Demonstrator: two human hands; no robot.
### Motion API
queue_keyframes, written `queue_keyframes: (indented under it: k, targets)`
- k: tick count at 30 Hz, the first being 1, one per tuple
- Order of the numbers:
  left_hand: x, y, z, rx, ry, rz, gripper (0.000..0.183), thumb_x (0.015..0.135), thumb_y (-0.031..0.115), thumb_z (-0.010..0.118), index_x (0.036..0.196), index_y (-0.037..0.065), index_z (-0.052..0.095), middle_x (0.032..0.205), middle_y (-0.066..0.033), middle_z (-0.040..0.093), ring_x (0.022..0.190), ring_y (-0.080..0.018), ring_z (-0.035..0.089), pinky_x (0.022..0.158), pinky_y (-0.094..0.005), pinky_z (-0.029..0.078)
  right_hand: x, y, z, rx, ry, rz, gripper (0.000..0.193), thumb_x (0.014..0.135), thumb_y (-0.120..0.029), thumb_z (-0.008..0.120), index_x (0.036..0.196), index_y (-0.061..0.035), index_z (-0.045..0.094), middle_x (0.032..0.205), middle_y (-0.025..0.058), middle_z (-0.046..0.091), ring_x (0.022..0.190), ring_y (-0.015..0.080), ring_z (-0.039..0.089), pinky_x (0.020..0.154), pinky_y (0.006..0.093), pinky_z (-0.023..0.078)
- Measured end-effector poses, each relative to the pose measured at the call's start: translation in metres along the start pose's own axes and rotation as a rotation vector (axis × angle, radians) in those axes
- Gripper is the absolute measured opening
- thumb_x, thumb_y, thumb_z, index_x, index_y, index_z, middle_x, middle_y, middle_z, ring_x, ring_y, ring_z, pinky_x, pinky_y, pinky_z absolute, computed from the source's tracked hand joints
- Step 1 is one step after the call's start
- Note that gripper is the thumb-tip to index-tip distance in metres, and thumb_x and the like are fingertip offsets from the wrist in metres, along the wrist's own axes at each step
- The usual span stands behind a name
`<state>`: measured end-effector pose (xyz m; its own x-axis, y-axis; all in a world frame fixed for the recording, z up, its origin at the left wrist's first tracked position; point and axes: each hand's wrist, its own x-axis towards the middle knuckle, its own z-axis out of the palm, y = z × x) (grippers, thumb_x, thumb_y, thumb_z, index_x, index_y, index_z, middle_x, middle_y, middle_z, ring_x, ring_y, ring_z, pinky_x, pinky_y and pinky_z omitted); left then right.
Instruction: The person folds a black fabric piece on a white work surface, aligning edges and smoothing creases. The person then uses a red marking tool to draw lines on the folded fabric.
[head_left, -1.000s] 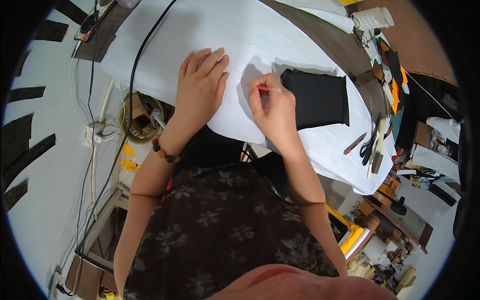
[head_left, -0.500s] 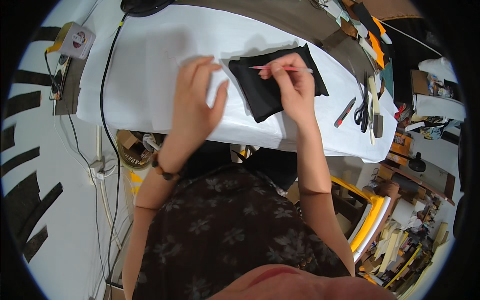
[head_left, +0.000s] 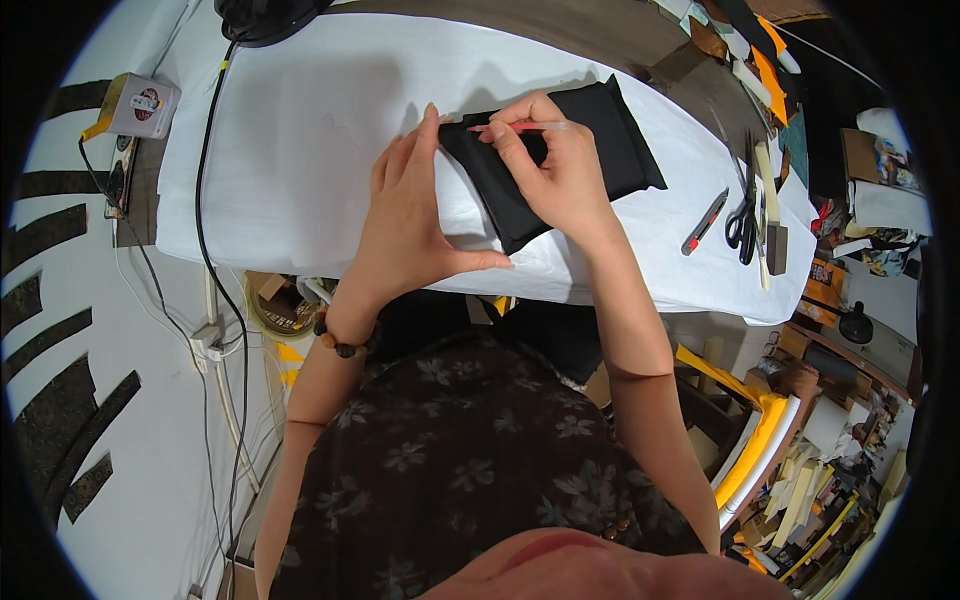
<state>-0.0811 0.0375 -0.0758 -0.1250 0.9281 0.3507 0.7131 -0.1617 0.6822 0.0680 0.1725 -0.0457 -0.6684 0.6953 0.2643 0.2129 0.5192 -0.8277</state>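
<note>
A flat, dark black pouch-like piece (head_left: 618,140) lies at a slant on the white-covered table. My right hand (head_left: 550,165) rests over its left half, the fingers pinched round a slim red pen (head_left: 538,126). The pen's tip points left, close to the piece's far left corner. My left hand (head_left: 410,215) is open beside the piece's left edge, thumb and fingers spread. Its thumb reaches the near left corner and its fingertips come close to the far left corner. Whether they press on it I cannot tell.
To the right lie a utility knife (head_left: 706,222), black-handled scissors (head_left: 742,228) and a dark block (head_left: 776,250). A black cable (head_left: 203,180) runs down the table's left side from a dark round base (head_left: 265,18). Scraps of material (head_left: 768,85) are heaped at the far right.
My left hand has moved right to the black piece's edge and spread wider. My right hand has shifted left with the pen, bringing its tip nearer the left corner.
</note>
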Motion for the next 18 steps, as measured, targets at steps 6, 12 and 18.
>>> queue_keyframes:
  k: [6, 12, 18]
  targets:
    - [0.002, 0.002, 0.010, 0.085, 0.016, 0.034, 0.150, 0.051, 0.052, 0.096, 0.160, -0.009, 0.012, 0.143, -0.0239, 0.050, 0.138, -0.0382, 0.045, 0.118, -0.0538, 0.029, -0.003, 0.001, -0.003, 0.004, -0.050, -0.015, 0.010, 0.097, -0.008, 0.065, 0.097, 0.0015, 0.064, 0.089, 0.0130, 0.076, 0.082, 0.0245, 0.076, 0.071, 0.0305, 0.056]
    - [0.005, 0.001, 0.014, 0.128, 0.035, 0.040, 0.144, 0.053, 0.039, 0.095, 0.161, -0.009, 0.012, 0.142, -0.0226, 0.051, 0.137, -0.0363, 0.046, 0.118, -0.0545, 0.029, -0.002, -0.002, -0.003, 0.025, -0.058, -0.002, 0.011, 0.099, -0.008, 0.063, 0.096, 0.0019, 0.065, 0.088, 0.0136, 0.075, 0.084, 0.0266, 0.076, 0.075, 0.0319, 0.057]
    - [0.004, -0.001, 0.014, 0.167, 0.000, 0.054, 0.136, 0.058, 0.051, 0.094, 0.155, -0.014, 0.023, 0.160, -0.0302, 0.031, 0.135, -0.0457, 0.045, 0.116, -0.0541, 0.029, -0.002, -0.001, -0.006, 0.027, -0.068, -0.021, 0.013, 0.099, -0.009, 0.064, 0.096, 0.0029, 0.067, 0.088, 0.0126, 0.076, 0.082, 0.0256, 0.076, 0.074, 0.0314, 0.057]
